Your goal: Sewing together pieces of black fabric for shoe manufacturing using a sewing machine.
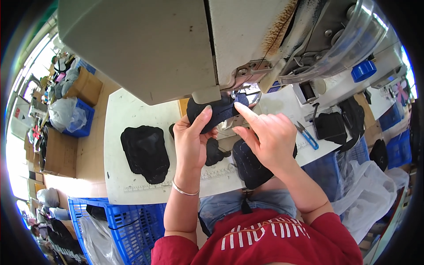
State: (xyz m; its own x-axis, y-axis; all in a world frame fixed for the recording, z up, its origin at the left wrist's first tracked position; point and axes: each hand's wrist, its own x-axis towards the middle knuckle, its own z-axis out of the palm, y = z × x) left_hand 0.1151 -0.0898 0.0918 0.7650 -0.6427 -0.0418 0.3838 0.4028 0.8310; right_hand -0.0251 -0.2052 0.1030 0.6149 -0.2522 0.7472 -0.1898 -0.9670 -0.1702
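A dark, curved fabric piece [217,115] lies under the needle area of a sewing machine [145,48]. My left hand [192,138] grips its near left part, thumb on top and fingers beneath. With its index fingertip, my right hand [270,138] touches the fabric's right end. The right thumb is spread away below, and the other fingers are curled. Below my right hand sits a stack of black fabric pieces [249,165], partly hidden by that hand. A small black piece [213,153] rests between my wrists. Left of my left hand is another black stack [145,152].
Blue-handled thread snips [308,136] lie on the white table [119,110] to the right, near a black fabric pile [331,127]. A ruler strip [216,173] runs along the near edge. Blue crates [132,234] stand below left; clear plastic [366,190] hangs at right.
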